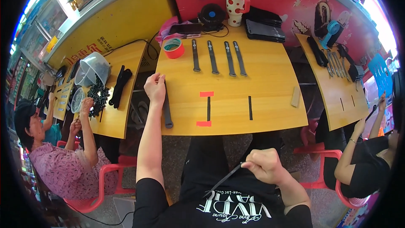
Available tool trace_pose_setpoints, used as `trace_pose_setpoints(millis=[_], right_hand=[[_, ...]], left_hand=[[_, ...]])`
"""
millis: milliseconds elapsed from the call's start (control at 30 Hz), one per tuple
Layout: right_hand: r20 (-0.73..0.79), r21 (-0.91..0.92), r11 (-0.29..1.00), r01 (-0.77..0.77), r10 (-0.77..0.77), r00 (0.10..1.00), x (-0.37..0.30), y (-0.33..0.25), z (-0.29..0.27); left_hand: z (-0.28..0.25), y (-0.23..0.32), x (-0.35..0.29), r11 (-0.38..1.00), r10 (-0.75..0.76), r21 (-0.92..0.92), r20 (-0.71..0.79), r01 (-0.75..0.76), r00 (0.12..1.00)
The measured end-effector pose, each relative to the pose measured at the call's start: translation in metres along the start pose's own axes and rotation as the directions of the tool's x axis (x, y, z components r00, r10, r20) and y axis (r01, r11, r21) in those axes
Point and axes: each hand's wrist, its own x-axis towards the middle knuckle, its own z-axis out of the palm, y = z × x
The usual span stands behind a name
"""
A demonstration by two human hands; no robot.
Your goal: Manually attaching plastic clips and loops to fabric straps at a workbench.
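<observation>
My left hand (155,89) is at the left edge of the table (270,67), its fingers closed at the upper end of a dark grey strap (168,112). That strap lies along the edge, its rounded end toward me. Over my lap my right hand (265,166) is closed in a pinch on a thin dark strip (224,180), which slants down to the left. Several similar straps (212,57) lie side by side at the far part of the table. Two black lines (250,108) mark the near part, the left one between red tape pieces (206,94).
A red tape roll (173,50), a black fan (211,14), a spotted tumbler (235,6) and stacked dark pouches (265,29) stand at the back. Co-workers sit on both sides; the left one handles small black parts (99,95). A pale flat piece (295,97) lies at the right edge.
</observation>
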Motion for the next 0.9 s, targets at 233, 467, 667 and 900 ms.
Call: trace_pose_setpoints(millis=[233,467,667,900], right_hand=[[-0.036,0.004,0.997,-0.071,0.071,0.997,0.008,0.014,-0.014],[-0.383,0.096,0.971,-0.218,0.238,0.893,0.010,0.023,-0.030],[-0.537,0.339,0.911,-0.233,0.391,0.748,-0.004,0.074,-0.057],[-0.534,-0.607,0.621,-0.497,0.145,0.833,0.010,0.142,-0.061]], left_hand=[[-0.055,0.145,-0.074,0.867,0.070,-0.360,0.774,0.346,0.630],[-0.086,0.211,-0.155,0.889,0.216,-0.178,0.975,0.422,-0.044],[-0.037,0.224,-0.153,0.790,0.250,-0.383,0.914,0.478,0.319],[0.124,0.255,-0.096,0.727,-0.014,-0.447,0.749,0.521,0.662]])
